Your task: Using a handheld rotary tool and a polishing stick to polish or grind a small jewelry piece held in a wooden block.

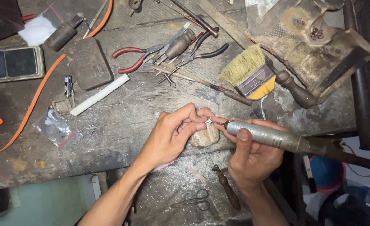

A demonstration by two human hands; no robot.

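Note:
My left hand (174, 134) pinches a tiny shiny metal piece (208, 121) between thumb and fingertips, resting against a worn wooden bench peg (206, 137). A grey metal rotary handpiece (268, 136) lies in my right hand (252, 157), with its thin tip touching the small piece. The handpiece's dark cable runs off to the right. Both hands meet at the front edge of the scarred wooden workbench (122, 121).
Red-handled pliers (130, 58), black-handled pliers (201, 52), a yellow-handled brush (252, 73), a white file (99, 95), a dark flat stone (88, 62), a small scale (13, 63), an orange strap (34, 100) and a plastic bag (59, 129) lie on the bench. Scissors (195, 201) sit below.

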